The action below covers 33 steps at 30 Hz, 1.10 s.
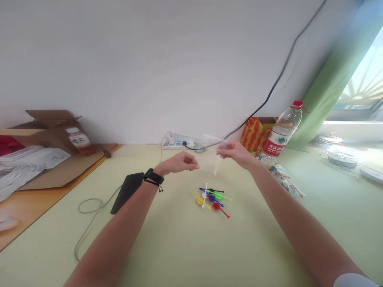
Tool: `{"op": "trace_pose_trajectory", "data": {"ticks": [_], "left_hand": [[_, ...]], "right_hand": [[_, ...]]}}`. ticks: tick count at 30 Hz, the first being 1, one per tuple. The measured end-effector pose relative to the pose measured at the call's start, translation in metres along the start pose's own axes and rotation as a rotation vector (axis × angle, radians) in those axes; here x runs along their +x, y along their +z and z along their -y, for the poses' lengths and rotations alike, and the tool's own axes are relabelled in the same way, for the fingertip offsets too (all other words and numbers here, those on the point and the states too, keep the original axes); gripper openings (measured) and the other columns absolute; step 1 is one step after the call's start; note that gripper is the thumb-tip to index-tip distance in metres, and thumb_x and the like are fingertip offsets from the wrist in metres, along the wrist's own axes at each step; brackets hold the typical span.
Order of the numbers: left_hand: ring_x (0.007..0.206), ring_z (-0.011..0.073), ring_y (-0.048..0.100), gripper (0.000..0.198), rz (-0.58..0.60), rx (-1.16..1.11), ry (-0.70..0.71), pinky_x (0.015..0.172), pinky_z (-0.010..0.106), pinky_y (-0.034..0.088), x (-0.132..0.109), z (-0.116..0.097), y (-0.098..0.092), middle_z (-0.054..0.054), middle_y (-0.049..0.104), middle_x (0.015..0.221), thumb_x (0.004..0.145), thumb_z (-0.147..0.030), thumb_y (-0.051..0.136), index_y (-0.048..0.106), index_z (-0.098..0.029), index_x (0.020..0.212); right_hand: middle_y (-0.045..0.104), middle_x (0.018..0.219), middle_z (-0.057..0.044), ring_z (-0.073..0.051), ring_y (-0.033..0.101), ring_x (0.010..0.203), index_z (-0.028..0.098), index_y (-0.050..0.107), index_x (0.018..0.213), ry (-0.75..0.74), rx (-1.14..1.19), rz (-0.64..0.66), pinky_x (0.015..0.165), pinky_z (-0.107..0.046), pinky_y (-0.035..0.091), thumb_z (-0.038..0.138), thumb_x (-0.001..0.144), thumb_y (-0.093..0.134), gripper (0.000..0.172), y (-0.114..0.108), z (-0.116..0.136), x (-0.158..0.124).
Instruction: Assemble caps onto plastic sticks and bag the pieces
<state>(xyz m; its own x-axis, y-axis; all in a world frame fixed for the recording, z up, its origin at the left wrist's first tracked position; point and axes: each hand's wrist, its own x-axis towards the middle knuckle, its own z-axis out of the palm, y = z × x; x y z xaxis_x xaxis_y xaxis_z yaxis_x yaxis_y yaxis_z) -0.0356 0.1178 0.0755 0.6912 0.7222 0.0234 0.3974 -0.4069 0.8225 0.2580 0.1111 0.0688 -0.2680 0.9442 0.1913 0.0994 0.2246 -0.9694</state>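
Note:
Between my two hands a clear plastic bag point(210, 164) hangs above the table, thin and hard to see against the wall. My right hand point(235, 153) pinches its upper right side. At its lower left edge are the closed fingertips of my left hand point(181, 162), which wears a black watch point(154, 176). On the table below lies a loose cluster of plastic spinner arrows on round bases, among them a yellow spinner point(200, 201), a white spinner point(204, 196), a blue spinner point(212, 198), a green spinner point(218, 196), a black spinner point(211, 191) and a red spinner point(216, 206).
Left of my forearm lies a black phone point(127, 192) with a grey cable. A power strip point(178, 141) sits against the wall. To the right stand a large water bottle point(281, 131) and filled clear bags point(283, 177). Cardboard point(66, 167) and a drink bottle point(80, 141) are far left.

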Motion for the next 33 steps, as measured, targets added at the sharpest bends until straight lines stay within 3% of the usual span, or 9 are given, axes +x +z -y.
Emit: {"op": "trace_pose_trajectory", "data": {"ticks": [4, 6, 10, 12, 20, 24, 26, 30, 33], "left_hand": [[0.083, 0.0189, 0.071, 0.043, -0.071, -0.124, -0.007, 0.076, 0.031, 0.056, 0.004, 0.0, 0.008, 0.009, 0.076, 0.092, 0.076, -0.052, 0.083, 0.075, -0.019, 0.104], [0.081, 0.0197, 0.072, 0.046, -0.132, -0.206, -0.013, 0.077, 0.033, 0.057, 0.009, 0.002, 0.015, 0.01, 0.077, 0.086, 0.073, -0.048, 0.087, 0.075, -0.016, 0.104], [0.081, 0.021, 0.074, 0.047, -0.257, -0.348, -0.025, 0.082, 0.036, 0.06, 0.017, 0.008, 0.022, 0.01, 0.077, 0.084, 0.067, -0.044, 0.092, 0.076, -0.014, 0.1], [0.085, 0.023, 0.076, 0.05, -0.245, -0.38, -0.038, 0.085, 0.039, 0.061, 0.016, 0.011, 0.02, 0.011, 0.079, 0.087, 0.066, -0.045, 0.093, 0.077, -0.014, 0.102], [0.097, 0.0256, 0.075, 0.054, -0.17, -0.314, -0.053, 0.094, 0.043, 0.059, 0.009, 0.012, 0.009, 0.015, 0.079, 0.102, 0.073, -0.049, 0.088, 0.076, -0.015, 0.113], [0.103, 0.0249, 0.073, 0.055, -0.247, -0.243, -0.001, 0.092, 0.04, 0.059, 0.012, 0.006, 0.016, 0.013, 0.076, 0.118, 0.076, -0.052, 0.084, 0.073, -0.021, 0.12], [0.099, 0.0239, 0.074, 0.048, -0.266, -0.228, 0.051, 0.091, 0.039, 0.058, 0.014, 0.001, 0.019, 0.012, 0.078, 0.112, 0.08, -0.054, 0.079, 0.075, -0.019, 0.113], [0.089, 0.0222, 0.073, 0.037, -0.254, -0.074, 0.112, 0.082, 0.034, 0.057, 0.011, -0.009, 0.016, 0.01, 0.079, 0.092, 0.083, -0.051, 0.077, 0.079, -0.017, 0.096], [0.078, 0.0191, 0.07, 0.032, -0.245, 0.058, 0.11, 0.068, 0.029, 0.052, 0.007, -0.018, 0.011, 0.007, 0.077, 0.082, 0.082, -0.049, 0.076, 0.079, -0.018, 0.089]], "right_hand": [[0.073, 0.089, -0.004, -0.016, 0.066, 0.078, 0.019, 0.073, 0.089, 0.01, 0.116, -0.06, 0.079, -0.032, 0.056, 0.048, 0.064, 0.091, 0.042, 0.006, -0.002, 0.001], [0.075, 0.093, -0.005, -0.017, 0.068, 0.082, 0.021, 0.072, 0.093, 0.033, 0.144, -0.07, 0.08, -0.032, 0.057, 0.051, 0.068, 0.089, 0.043, 0.012, -0.003, 0.0], [0.077, 0.1, -0.009, -0.02, 0.072, 0.088, 0.021, 0.073, 0.1, 0.145, 0.075, 0.174, 0.083, -0.035, 0.059, 0.054, 0.076, 0.084, 0.042, 0.026, -0.002, -0.006], [0.078, 0.094, -0.01, -0.02, 0.072, 0.085, 0.018, 0.074, 0.094, 0.154, 0.023, 0.254, 0.082, -0.035, 0.059, 0.051, 0.074, 0.087, 0.041, 0.029, -0.002, -0.007], [0.077, 0.085, -0.008, -0.019, 0.069, 0.081, 0.017, 0.077, 0.089, 0.12, -0.102, 0.268, 0.078, -0.035, 0.057, 0.046, 0.072, 0.087, 0.034, 0.019, -0.011, -0.006], [0.076, 0.085, -0.005, -0.018, 0.066, 0.081, 0.019, 0.078, 0.085, 0.083, -0.205, 0.336, 0.076, -0.033, 0.053, 0.043, 0.073, 0.084, 0.028, 0.027, -0.012, -0.007], [0.076, 0.089, -0.004, -0.019, 0.067, 0.086, 0.021, 0.079, 0.091, 0.053, -0.193, 0.324, 0.078, -0.033, 0.053, 0.041, 0.071, 0.085, 0.029, 0.031, -0.011, -0.007], [0.076, 0.101, -0.005, -0.02, 0.068, 0.1, 0.025, 0.072, 0.119, -0.004, 0.051, 0.172, 0.09, -0.036, 0.053, 0.042, 0.071, 0.087, 0.053, 0.028, -0.005, -0.004], [0.075, 0.099, -0.003, -0.02, 0.068, 0.099, 0.025, 0.071, 0.117, -0.08, 0.128, 0.05, 0.095, -0.037, 0.052, 0.043, 0.067, 0.09, 0.056, 0.019, 0.004, -0.003]]}}
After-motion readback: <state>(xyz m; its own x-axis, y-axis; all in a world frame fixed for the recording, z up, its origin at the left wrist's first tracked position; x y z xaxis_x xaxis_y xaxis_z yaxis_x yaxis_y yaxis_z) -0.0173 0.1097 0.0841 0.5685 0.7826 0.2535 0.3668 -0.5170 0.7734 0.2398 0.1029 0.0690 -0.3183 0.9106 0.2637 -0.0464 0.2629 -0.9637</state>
